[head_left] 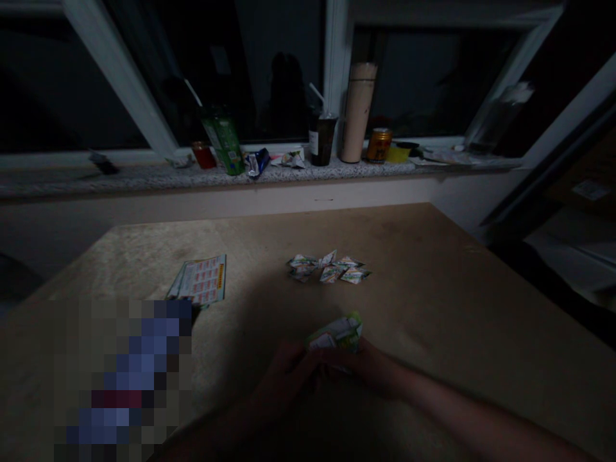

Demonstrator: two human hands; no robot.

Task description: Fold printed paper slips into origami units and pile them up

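Note:
Near the front of the table, a green and white printed paper [339, 333], bent or folded, is held between both hands. My left hand [291, 366] grips its left side, and my right hand [368, 366] grips the right side. Dim light hides most of the fingers. Beyond the paper lies a group of several small folded paper pieces [331, 274] with pointed corners, set close together in rows. To the left is a small stack of flat printed sheets [205, 280] with red blocks on the top one.
The wooden table [433, 289] meets a wall under a windowsill [163, 183]. On the sill stand a green cup [226, 144], a dark cup with a straw [321, 138], a tall pink flask [359, 115] and a gold can [380, 145]. A pixelated patch covers the table's left front.

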